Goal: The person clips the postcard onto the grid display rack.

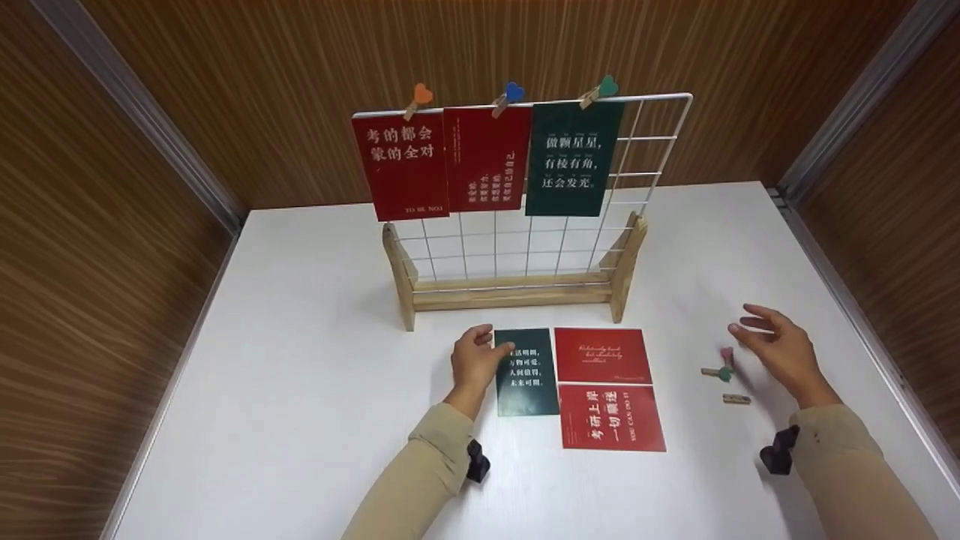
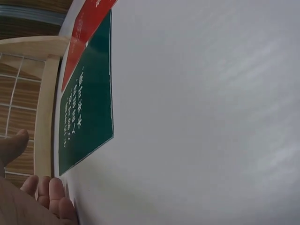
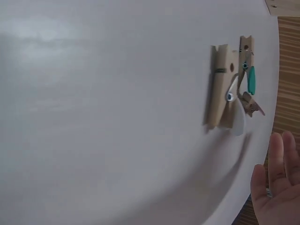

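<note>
My left hand (image 1: pixel 474 367) hovers at the left edge of a dark green card (image 1: pixel 526 401), thumb over it, fingers loosely bent and holding nothing. In the left wrist view, fingers (image 2: pixel 56 192) show just beyond the card's corner. My right hand (image 1: pixel 786 358) is held above the table, right of several small wooden clothespins, and is empty. Those are a pink-topped clothespin (image 1: pixel 727 355), a clothespin with a green heart (image 1: pixel 724 373) and a pale-topped clothespin (image 3: pixel 220 89). Beside the green card lie an upper red card (image 1: pixel 600 375) and a lower red card (image 1: pixel 577 442).
Behind the cards stands a white wire grid (image 1: pixel 495 247) on a wooden stand (image 1: pixel 517 296). Two red cards (image 1: pixel 409 184) and a green card (image 1: pixel 574 202) hang from its top rail, under clothespins with orange, blue and green hearts. Wood-patterned panels (image 1: pixel 300 90) enclose the white table (image 1: pixel 315 300).
</note>
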`<state>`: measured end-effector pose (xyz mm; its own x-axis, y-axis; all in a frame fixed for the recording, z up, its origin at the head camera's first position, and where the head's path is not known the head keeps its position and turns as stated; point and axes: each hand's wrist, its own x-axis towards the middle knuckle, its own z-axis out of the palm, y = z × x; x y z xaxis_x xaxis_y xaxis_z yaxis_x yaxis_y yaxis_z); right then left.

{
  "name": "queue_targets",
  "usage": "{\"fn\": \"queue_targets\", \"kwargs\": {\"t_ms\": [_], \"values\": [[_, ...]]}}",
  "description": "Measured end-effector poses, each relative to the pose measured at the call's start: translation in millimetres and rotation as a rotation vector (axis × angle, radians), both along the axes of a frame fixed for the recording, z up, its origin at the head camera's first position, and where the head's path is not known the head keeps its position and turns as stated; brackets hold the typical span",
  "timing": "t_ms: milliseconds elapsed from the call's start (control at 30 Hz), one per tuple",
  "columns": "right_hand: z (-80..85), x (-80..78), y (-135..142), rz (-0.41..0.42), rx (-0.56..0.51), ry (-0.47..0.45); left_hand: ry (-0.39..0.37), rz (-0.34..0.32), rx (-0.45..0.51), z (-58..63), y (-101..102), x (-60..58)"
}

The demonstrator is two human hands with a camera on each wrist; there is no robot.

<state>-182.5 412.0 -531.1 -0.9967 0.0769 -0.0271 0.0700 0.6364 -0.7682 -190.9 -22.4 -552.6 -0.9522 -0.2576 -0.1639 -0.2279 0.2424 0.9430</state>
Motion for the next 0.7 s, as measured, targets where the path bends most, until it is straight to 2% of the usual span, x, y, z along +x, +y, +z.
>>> {"fn": "queue_targets", "kwargs": {"t_ms": [200,400,700], "values": [[-10.6,5.1,6.2,0.019,0.043,-0.044,-0.032,-0.005,-0.095,-2.8,0.8,-2.5],[-14.5,8.4,7.8,0.022,0.06,-0.066,-0.056,0.007,-0.17,-3.4,1.8,-5.8],[-18.0,13.1,8.3,0.009,0.1,-0.087,-0.037,0.014,-0.302,-7.6,1.6,-8.7]]}}
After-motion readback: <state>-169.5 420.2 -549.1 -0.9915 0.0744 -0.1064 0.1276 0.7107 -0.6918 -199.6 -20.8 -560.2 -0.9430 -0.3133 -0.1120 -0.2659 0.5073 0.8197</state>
